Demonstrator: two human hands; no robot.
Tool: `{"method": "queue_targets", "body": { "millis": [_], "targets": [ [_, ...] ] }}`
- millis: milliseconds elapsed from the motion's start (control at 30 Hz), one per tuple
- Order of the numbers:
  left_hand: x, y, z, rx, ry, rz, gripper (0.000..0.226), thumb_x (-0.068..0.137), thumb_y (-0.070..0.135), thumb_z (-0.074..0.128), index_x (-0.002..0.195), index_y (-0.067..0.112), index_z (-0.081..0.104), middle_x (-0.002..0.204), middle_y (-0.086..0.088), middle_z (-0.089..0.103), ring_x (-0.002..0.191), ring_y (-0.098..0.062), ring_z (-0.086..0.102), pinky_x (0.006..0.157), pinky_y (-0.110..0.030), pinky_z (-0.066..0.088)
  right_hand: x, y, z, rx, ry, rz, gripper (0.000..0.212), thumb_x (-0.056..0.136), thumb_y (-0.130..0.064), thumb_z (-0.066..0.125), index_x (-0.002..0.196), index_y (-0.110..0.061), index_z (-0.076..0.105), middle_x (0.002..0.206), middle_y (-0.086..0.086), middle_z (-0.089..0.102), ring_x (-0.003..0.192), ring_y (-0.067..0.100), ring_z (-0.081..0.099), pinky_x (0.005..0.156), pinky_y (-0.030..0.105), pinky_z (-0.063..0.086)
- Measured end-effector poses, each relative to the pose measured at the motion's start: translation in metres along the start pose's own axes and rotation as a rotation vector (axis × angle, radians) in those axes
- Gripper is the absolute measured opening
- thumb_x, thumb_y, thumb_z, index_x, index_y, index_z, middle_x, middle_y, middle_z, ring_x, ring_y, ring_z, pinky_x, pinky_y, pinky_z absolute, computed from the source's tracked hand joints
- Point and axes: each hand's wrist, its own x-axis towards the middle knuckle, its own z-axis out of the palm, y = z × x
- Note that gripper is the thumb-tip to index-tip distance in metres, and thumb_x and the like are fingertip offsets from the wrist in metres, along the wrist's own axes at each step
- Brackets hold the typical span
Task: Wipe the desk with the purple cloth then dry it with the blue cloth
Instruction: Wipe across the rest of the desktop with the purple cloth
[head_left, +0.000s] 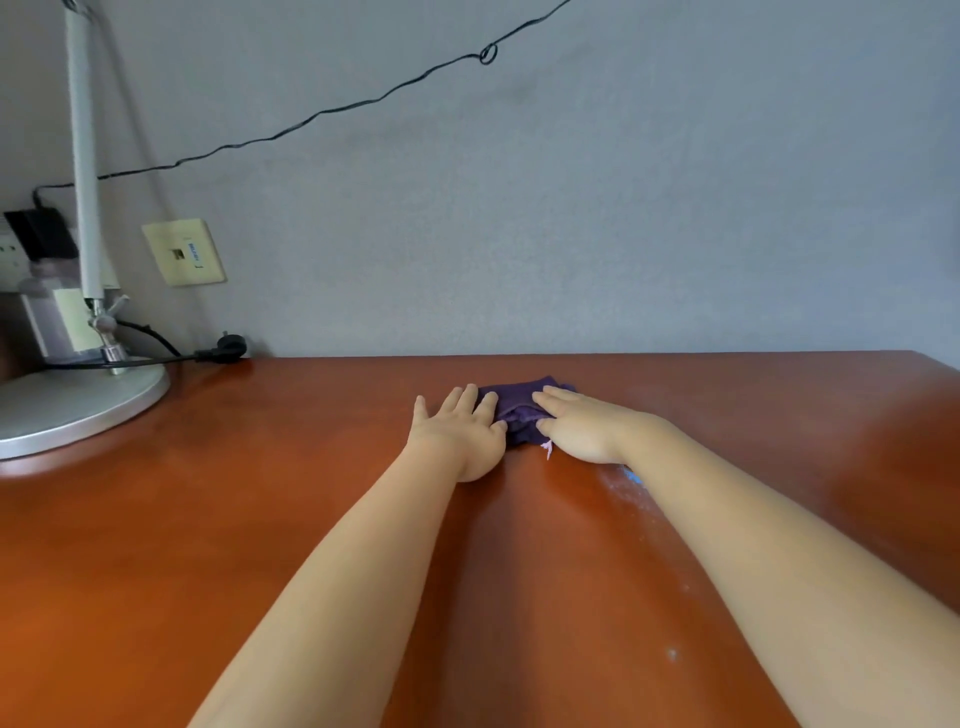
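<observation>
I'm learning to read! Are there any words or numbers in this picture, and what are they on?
Blue sticker on the cream wall socket plate: there is print, but it is too blurred to read.
Small pink tag on the purple cloth: no letters can be made out.
Lamp base, desk, black adapter: no writing shows.

Likely a home or dorm study corner. Reddish-brown wooden desk (260, 519) set against a plain grey wall (571, 208), with a white desk lamp (83, 208), a wall socket (183, 253) and a trailing black cable (322, 111).
</observation>
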Motion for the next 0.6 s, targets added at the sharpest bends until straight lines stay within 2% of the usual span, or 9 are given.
{"method": "queue_targets", "body": {
  "millis": [467,600],
  "targets": [
    [-0.125,0.042,0.002,0.107,-0.073,0.008,0.056,0.101,0.04,0.007,0.153,0.022,-0.005,0.161,-0.002,-0.009,0.148,-0.019,-0.008,0.116,-0.054,-0.007,-0.132,-0.01,0.018,0.066,-0.065,0.035,0.053,0.103,-0.02,0.021,0.155,-0.024,0.009,0.161,-0.007,-0.005,0.148,0.014,-0.005,0.118,0.034,0.002],
    [-0.143,0.052,0.004,0.124,-0.082,0.009,0.056,0.101,0.04,0.006,0.153,0.022,-0.006,0.161,-0.002,-0.009,0.148,-0.019,-0.008,0.116,-0.054,-0.008,-0.156,-0.012,0.018,0.059,-0.075,0.026,0.052,0.104,-0.018,0.02,0.155,-0.022,0.011,0.162,-0.006,-0.002,0.149,0.016,-0.001,0.117,0.032,0.006]
  ]
}}
